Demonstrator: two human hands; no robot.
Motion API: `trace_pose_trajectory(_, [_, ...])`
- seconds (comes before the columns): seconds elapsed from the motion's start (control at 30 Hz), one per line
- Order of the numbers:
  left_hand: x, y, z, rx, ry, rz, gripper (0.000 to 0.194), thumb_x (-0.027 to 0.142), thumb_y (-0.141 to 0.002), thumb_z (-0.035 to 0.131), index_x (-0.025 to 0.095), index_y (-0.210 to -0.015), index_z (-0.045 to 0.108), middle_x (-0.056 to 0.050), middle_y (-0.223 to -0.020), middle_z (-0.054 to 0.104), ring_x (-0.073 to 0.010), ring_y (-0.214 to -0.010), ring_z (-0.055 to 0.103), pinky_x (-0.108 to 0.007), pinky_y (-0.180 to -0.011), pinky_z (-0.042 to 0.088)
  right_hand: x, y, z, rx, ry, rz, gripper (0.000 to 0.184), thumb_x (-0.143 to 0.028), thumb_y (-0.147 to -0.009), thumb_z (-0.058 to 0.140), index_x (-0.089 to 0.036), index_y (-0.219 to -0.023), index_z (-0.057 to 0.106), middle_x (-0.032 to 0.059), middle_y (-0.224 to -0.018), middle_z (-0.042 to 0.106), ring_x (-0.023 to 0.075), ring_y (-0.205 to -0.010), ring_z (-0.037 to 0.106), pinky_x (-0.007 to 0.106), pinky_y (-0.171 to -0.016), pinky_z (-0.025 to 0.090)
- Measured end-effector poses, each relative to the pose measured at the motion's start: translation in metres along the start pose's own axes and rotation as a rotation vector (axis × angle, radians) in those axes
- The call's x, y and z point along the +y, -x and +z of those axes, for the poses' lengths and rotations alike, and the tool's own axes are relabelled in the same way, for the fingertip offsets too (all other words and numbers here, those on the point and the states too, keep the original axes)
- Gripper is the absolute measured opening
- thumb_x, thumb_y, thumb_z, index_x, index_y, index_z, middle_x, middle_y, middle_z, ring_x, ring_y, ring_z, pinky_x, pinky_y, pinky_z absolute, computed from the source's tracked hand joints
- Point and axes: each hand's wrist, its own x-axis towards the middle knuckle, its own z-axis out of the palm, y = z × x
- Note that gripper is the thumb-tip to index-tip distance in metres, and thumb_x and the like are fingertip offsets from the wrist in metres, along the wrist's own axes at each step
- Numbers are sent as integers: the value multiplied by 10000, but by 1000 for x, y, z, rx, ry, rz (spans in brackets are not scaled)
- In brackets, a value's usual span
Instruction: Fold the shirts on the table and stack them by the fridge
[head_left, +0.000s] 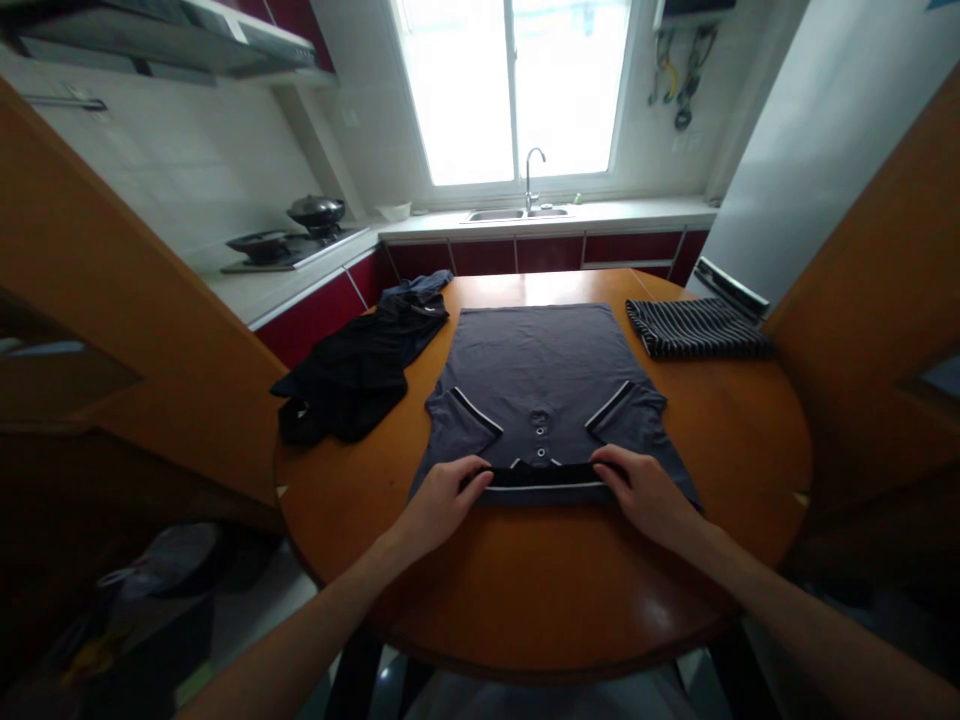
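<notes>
A grey polo shirt [540, 350] lies spread flat on the round wooden table [540, 580], its collar end toward me. Both short sleeves are folded inward, so their black-and-white trimmed cuffs slant across the front. Two buttons show on the placket between them. The black collar with a white edge line runs sideways between my hands. My left hand [450, 492] pinches the collar's left end between thumb and fingers. At the right end, my right hand [634, 488] grips the collar the same way.
Dark crumpled clothes [360, 365] lie at the table's left side. A folded black-and-white striped cloth [697, 328] rests at the back right. Beyond the table are a counter with a sink [517, 214], a stove with pans [300, 245] and a fridge [780, 150].
</notes>
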Motion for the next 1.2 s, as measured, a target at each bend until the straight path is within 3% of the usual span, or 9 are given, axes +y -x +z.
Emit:
trace_pose_trajectory(0.2, [-6, -3, 13, 126, -188, -23, 307, 339, -987, 548, 229, -1270, 596, -39, -911, 715, -211, -804, 704, -284, -696, 508, 1, -7, 9, 93, 377, -1, 181, -292, -995, 493, -231, -1060, 651, 83, -952, 751, 269, -838, 718, 358, -711, 510])
trace_pose_trajectory(0.4, [-13, -11, 17, 119, -467, 37, 257, 315, -1000, 555, 185, -1214, 615, -92, -1008, 698, -251, -926, 681, -359, -820, 534, -3, -9, 12, 68, 598, -53, 159, -254, -1007, 503, -197, -1006, 651, 103, -907, 717, 259, -843, 676, 359, -747, 485])
trace_pose_trajectory(0.53, [4, -6, 16, 191, -587, 179, 275, 227, -1016, 493, 168, -1260, 604, -129, -1203, 662, -277, -1121, 625, -439, -971, 498, -10, -9, 9, 81, 718, -33, 171, -255, -1001, 516, -173, -1012, 666, 107, -909, 690, 281, -864, 643, 394, -765, 489])
trace_pose_trajectory(0.63, [23, 1, 24, 83, -557, 397, 454, 270, -1036, 460, 173, -1478, 431, -127, -1511, 491, -263, -1413, 431, -450, -1151, 368, -19, -3, 10, 137, 677, -100, 230, -205, -1008, 470, -157, -1125, 662, 134, -1071, 687, 292, -1004, 629, 427, -864, 498])
trace_pose_trajectory(0.73, [35, 4, 41, -88, -545, 500, 633, 412, -1034, 466, 140, -1572, 274, -134, -1629, 321, -267, -1532, 224, -467, -1235, 224, -29, 7, 21, 95, 538, -294, 379, -188, -1014, 434, -138, -1372, 548, 147, -1412, 568, 282, -1322, 495, 443, -1087, 417])
trace_pose_trajectory(0.83, [34, 2, 52, -165, -526, 491, 736, 515, -1027, 439, 110, -1595, 205, -163, -1644, 264, -275, -1545, 169, -472, -1251, 171, -31, 18, 38, -26, 465, -405, 565, -245, -1017, 437, -119, -1556, 320, 126, -1606, 371, 253, -1494, 293, 454, -1206, 302])
trace_pose_trajectory(0.93, [28, 1, 51, -192, -484, 483, 777, 538, -1019, 445, 130, -1612, 153, -147, -1658, 227, -258, -1550, 145, -455, -1260, 154, -26, 25, 50, -86, 441, -381, 710, -356, -1010, 473, -115, -1610, 178, 136, -1654, 260, 251, -1531, 214, 469, -1224, 282])
trace_pose_trajectory(1.2, [6, 14, 32, -178, -466, 438, 767, 416, -1008, 506, 197, -1624, 106, -101, -1671, 203, -233, -1552, 141, -446, -1257, 184, -12, 28, 37, -124, 450, -307, 743, -418, -995, 488, -127, -1615, 200, 138, -1651, 249, 253, -1533, 208, 472, -1231, 268])
